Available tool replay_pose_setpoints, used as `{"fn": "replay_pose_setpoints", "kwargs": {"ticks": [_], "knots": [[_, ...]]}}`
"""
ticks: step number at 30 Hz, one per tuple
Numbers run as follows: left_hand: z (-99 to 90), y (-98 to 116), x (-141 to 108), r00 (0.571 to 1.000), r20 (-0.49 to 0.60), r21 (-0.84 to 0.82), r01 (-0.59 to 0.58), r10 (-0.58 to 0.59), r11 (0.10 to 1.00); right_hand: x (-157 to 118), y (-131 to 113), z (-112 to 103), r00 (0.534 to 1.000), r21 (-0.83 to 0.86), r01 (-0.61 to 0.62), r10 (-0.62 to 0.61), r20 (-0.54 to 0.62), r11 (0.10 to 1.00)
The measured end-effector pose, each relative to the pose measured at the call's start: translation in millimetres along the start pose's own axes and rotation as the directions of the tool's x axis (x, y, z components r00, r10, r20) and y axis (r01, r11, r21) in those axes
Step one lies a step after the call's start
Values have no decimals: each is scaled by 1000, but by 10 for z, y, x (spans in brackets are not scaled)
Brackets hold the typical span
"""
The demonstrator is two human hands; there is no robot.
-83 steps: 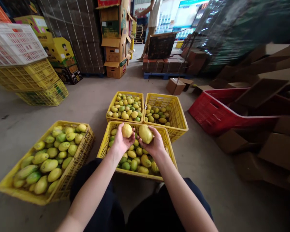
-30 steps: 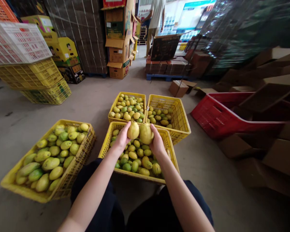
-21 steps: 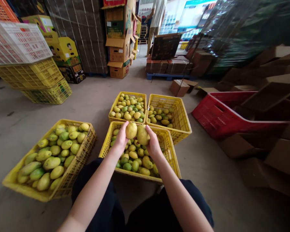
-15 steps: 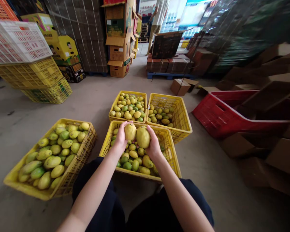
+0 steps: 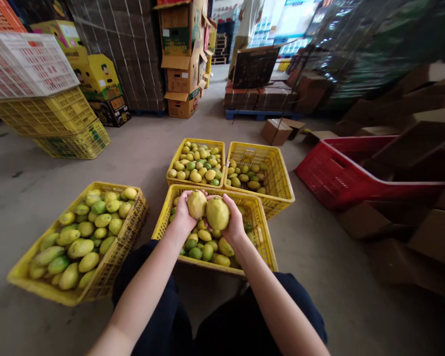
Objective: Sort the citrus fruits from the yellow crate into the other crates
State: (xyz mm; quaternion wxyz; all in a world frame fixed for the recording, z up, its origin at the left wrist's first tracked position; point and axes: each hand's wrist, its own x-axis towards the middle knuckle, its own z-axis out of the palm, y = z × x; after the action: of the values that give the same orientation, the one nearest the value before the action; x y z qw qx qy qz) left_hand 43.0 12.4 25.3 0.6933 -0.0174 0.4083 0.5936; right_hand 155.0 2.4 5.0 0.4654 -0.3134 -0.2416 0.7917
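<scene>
My left hand (image 5: 184, 212) is closed around a yellow lemon (image 5: 197, 204). In my right hand (image 5: 234, 220) is a second, slightly larger lemon (image 5: 218, 213), greenish yellow. The two fruits are side by side, nearly touching, over the near yellow crate (image 5: 266, 237). Yellow and green lemons (image 5: 206, 252) lie in that crate, partly hidden by my hands and forearms. Fingers behind the fruits are mostly out of sight.
Behind stand a crate of small lemons (image 5: 176, 179) and a partly filled crate (image 5: 282, 190). Another crate (image 5: 107, 277) of large lemons is at my left. A red crate (image 5: 319, 178) with cardboard stands right. Stacked crates (image 5: 74, 113) and a person (image 5: 249, 24) are farther off.
Both hands have drawn slightly closer together and a little lower, each still holding its lemon. The lemons have turned a little. The person in the background has shifted slightly.
</scene>
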Motion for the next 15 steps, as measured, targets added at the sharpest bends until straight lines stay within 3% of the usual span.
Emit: {"fn": "replay_pose_setpoints", "kwargs": {"ticks": [4,11,15], "knots": [[-3,9,-21,999,0,11,37,-37,999,49,6,-24,999,45,-47,47,18,998],[-138,-29,44,983,185,80,4,-19,997,109,2,-27,995,126,-39,50,-85,991],[-121,-43,53,992,123,60,22,-30,998,139,24,-17,992,133,-6,23,-125,991]]}}
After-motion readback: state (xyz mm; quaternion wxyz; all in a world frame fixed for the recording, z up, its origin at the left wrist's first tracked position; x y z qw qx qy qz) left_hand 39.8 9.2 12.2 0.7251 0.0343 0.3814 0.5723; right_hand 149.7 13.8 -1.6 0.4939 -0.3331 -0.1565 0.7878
